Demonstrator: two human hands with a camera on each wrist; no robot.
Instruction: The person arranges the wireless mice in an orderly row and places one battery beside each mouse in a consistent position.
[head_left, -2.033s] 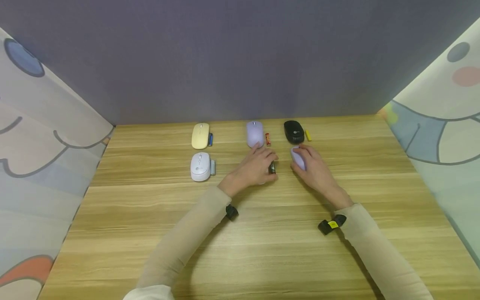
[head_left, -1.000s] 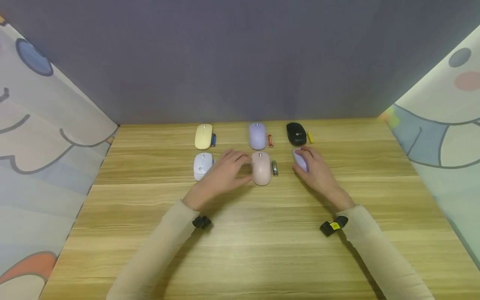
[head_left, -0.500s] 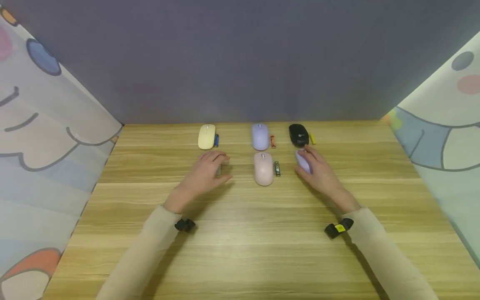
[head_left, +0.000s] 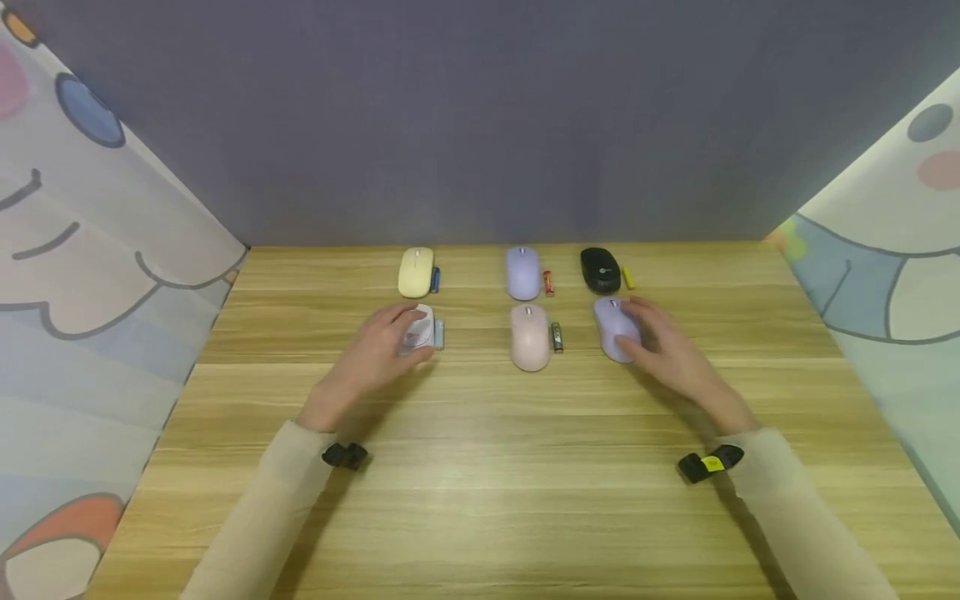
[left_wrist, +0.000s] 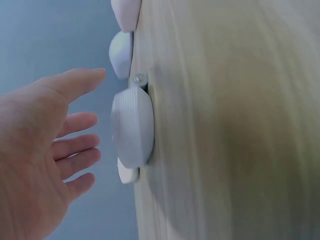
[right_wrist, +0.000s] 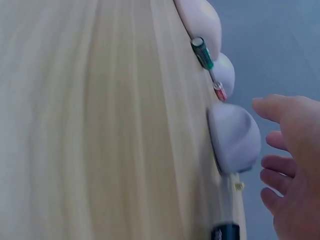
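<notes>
My left hand (head_left: 372, 348) hovers over the white mouse (head_left: 420, 331), its fingers loosely bent and partly covering it. In the left wrist view the palm and fingers stand apart from that white mouse (left_wrist: 134, 127). A pale battery (head_left: 439, 335) lies along the mouse's right side. My right hand (head_left: 675, 358) is at the front purple mouse (head_left: 617, 331). In the right wrist view a gap shows between the fingers and this purple mouse (right_wrist: 234, 139). Nearby, a dark cylinder end (right_wrist: 226, 231) is partly cut off by the frame.
Behind stand a yellow mouse (head_left: 416, 272) with a blue battery (head_left: 435, 280), a purple mouse (head_left: 522, 273) with a red battery (head_left: 549, 283), and a black mouse (head_left: 601, 270) with a yellow battery (head_left: 628, 277). A pink mouse (head_left: 530, 337) and dark battery (head_left: 557, 337) lie between my hands.
My left hand has moved left from the pink mouse and its battery to the white mouse. My right hand has drawn back to the right, uncovering more of the front purple mouse.
</notes>
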